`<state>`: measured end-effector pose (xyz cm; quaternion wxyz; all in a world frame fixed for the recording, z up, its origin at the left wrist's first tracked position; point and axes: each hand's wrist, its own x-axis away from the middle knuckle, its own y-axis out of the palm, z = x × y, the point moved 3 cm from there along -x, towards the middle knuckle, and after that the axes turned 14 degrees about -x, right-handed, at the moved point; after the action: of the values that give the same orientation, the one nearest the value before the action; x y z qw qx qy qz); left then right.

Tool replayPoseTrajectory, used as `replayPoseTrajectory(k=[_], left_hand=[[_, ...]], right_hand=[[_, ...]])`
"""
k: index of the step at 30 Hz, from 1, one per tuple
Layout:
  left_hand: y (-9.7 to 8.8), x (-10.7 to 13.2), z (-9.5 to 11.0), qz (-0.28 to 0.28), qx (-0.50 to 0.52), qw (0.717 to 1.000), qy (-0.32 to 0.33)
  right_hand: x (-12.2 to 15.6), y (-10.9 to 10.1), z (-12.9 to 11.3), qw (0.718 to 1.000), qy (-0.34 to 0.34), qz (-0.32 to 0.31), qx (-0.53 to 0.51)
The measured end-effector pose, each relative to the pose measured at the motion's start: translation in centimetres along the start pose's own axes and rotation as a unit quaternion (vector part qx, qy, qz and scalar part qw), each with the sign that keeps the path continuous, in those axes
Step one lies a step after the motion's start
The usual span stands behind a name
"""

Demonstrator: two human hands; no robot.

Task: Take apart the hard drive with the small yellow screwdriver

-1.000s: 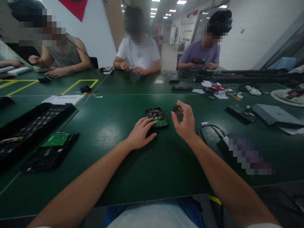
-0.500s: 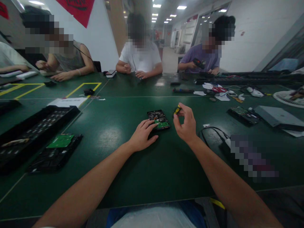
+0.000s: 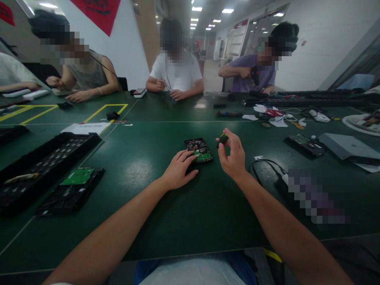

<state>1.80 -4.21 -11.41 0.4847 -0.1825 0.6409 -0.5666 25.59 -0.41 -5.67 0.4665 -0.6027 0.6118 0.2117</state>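
In front of me on the green table lies a hard drive (image 3: 202,145) with its green circuit board facing up. My left hand (image 3: 179,169) rests with fingers spread, the fingertips touching the board at the drive's near left corner. Just right of the drive, my right hand (image 3: 233,155) pinches a small black-and-yellow screwdriver (image 3: 222,138) between thumb and fingers. It is held above the table, apart from the drive. Its tip is too small to make out clearly.
Left are a long black tray (image 3: 44,174) and a drive-like part with a green board (image 3: 77,176). Another drive (image 3: 305,145), a grey box (image 3: 350,145) and a black cable (image 3: 268,160) lie right. Papers and a mouse (image 3: 319,114) are farther back. Several people sit opposite.
The screwdriver has turned in my right fingers and shows less yellow. My left hand stays on the hard drive. Opposite right, a co-worker has raised an elbow and tilted a black tool upright.
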Motion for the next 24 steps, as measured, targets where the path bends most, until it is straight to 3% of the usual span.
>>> replayPoseTrajectory(k=[16,24], left_hand=[[0.09,0.01,0.01,0.000,-0.004,1.000,0.002],[-0.10,0.00,0.09,-0.002,-0.002,1.000,0.000]], right_hand=[[-0.18,-0.22,-0.32,0.999,-0.013,0.019,0.037],[-0.14,-0.01,-0.38,0.999,0.003,-0.002,0.035]])
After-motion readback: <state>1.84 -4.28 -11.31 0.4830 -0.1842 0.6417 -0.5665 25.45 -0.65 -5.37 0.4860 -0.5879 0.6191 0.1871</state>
